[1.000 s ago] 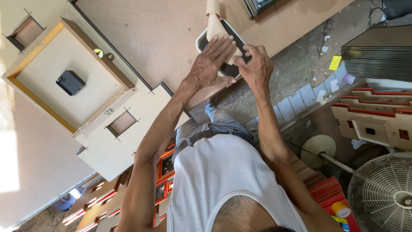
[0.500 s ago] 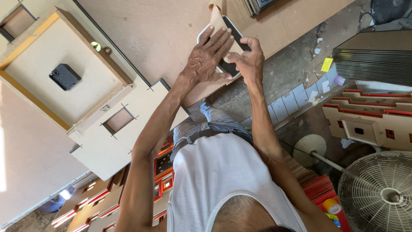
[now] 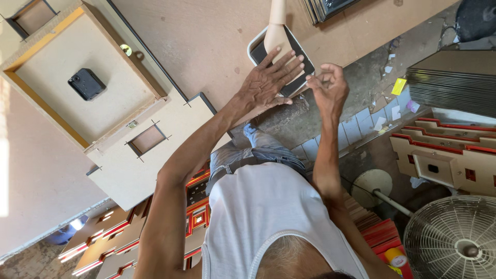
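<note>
Dark panel (image 3: 306,66) with a white rim sits at the far edge of the bench (image 3: 206,41), just ahead of both my hands, partly under a pale wooden piece (image 3: 277,32) that lies across it. Left to right: far left is a boxed wooden frame (image 3: 62,62) lying back-up with a small black mechanism (image 3: 87,83) in its middle, next to it a flat board (image 3: 155,170) with a rectangular cutout (image 3: 147,139). Then my left hand (image 3: 271,82), arm stretched long and nearly straight from the shoulder, palm down, fingers spread flat, on the panel and the lower end of the wooden piece; open, gripping nothing, just bearing down. My right hand (image 3: 328,88) is just beside the panel's right edge, forearm upright, wrist bent, fingers curled in toward the thumb; can't tell if it pinches something small or is empty. Step, as I read it: holding the panel and wooden piece steady with the left while the right gets ready at the edge. Next move likely calls for steady palm pressure so nothing slides, and a fine fingertip placement from the right. Further right: stack of dark sheets (image 3: 454,77), red-edged cut boards (image 3: 444,155), and a floor fan (image 3: 454,237) at the bottom corner.
</note>
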Demonstrator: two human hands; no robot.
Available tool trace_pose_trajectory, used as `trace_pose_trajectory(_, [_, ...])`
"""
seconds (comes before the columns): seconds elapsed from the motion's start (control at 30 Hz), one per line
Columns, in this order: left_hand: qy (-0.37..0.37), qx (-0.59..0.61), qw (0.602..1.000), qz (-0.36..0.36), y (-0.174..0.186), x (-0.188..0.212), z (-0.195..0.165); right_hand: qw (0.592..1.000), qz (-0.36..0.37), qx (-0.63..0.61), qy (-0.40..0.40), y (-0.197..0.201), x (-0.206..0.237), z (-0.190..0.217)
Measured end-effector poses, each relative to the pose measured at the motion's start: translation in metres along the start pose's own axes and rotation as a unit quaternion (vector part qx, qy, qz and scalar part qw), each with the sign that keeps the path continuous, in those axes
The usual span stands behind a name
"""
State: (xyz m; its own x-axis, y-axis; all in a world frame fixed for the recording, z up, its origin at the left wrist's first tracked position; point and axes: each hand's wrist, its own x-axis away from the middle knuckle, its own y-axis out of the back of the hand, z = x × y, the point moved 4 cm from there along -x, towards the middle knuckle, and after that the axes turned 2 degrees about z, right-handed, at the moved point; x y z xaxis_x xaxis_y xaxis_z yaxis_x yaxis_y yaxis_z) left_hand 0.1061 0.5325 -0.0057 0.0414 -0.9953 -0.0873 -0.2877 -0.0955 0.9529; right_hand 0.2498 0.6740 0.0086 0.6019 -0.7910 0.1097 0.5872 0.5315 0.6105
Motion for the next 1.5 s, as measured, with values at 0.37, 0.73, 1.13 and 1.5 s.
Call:
trace_pose_trajectory(0.37, [0.005, -0.011, 0.999, -0.038, 0.009, 0.003, 0.001, 0.961, -0.031, 0.204, 0.182, -0.014, 0.011, 0.050])
trace_pose_trajectory(0.73, [0.053, 0.012, 0.999, -0.005, 0.018, 0.004, 0.004, 0.992, 0.006, 0.096, 0.078, -0.028, -0.008, 0.029])
trace_pose_trajectory(1.13, [0.012, -0.122, 0.992, -0.024, -0.008, 0.001, -0.009, 0.991, 0.047, -0.124, 0.017, -0.025, -0.009, -0.027])
trace_pose_trajectory(1.5, [-0.018, -0.119, 0.980, -0.160, 0.023, -0.002, 0.008, 0.981, 0.109, -0.156, -0.041, 0.002, 0.008, -0.063])
